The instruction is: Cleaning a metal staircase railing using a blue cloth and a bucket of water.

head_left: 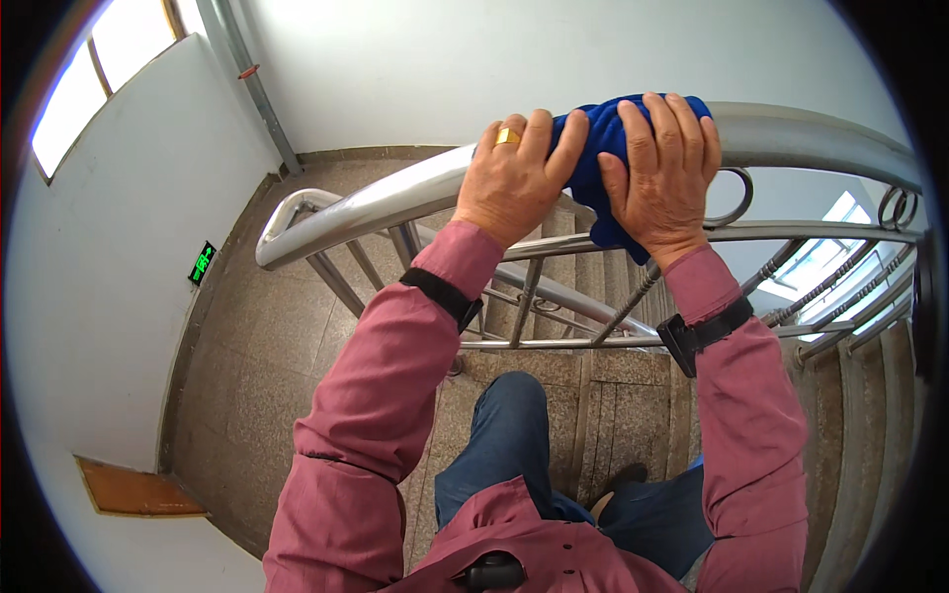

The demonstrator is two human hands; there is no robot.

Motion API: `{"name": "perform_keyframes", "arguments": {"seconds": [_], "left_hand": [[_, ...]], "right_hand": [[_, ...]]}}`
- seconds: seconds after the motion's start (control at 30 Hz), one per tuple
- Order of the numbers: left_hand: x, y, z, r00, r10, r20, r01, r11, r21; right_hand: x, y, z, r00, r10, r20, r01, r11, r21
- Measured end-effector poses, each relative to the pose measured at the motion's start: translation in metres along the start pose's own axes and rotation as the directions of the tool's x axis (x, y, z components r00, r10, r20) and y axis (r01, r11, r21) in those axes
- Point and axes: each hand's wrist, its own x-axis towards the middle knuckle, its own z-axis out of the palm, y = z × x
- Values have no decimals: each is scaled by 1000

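Note:
A stainless steel handrail [386,201] runs across in front of me, sloping and curving from the landing on the left up to the right. My left hand [509,183] is wrapped over its top, fingers pointing away from me, a gold ring on one finger. That hand's innermost finger meets the edge of a blue cloth [596,140]. The cloth drapes over the rail, and a loose fold hangs down on my side. Over the cloth, my right hand [664,183] closes round the rail, pressing the fabric against it. The rail's underside is hidden.
Metal balusters [529,296] and scroll rings [732,198] stand below the handrail. Stone steps [860,425] lie at the right, more beyond the railing. The landing floor [267,346] spreads left, bordered by a white wall with a green lit sign [202,264]. A pipe [252,84] stands in the corner.

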Motion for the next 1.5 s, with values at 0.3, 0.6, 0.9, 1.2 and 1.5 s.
{"name": "perform_keyframes", "arguments": {"seconds": [0.3,0.6,0.9,1.2,1.5], "left_hand": [[-11,-11,-21,989,-47,140,63,992,-111],[-43,-26,-21,963,-101,249,136,983,-126],[-50,-16,-32,941,-182,285,218,971,-101],[-33,1,-35,899,-238,368,277,959,-55],[-19,26,-37,904,-208,373,263,960,-101]], "right_hand": [[-7,-10,8,1000,-21,6,21,998,57],[-13,-29,11,996,-60,71,43,975,217],[-16,-12,17,969,-247,17,248,968,-31],[-12,20,9,936,-350,-47,352,933,67],[-17,34,-10,950,-302,73,285,941,184]]}}
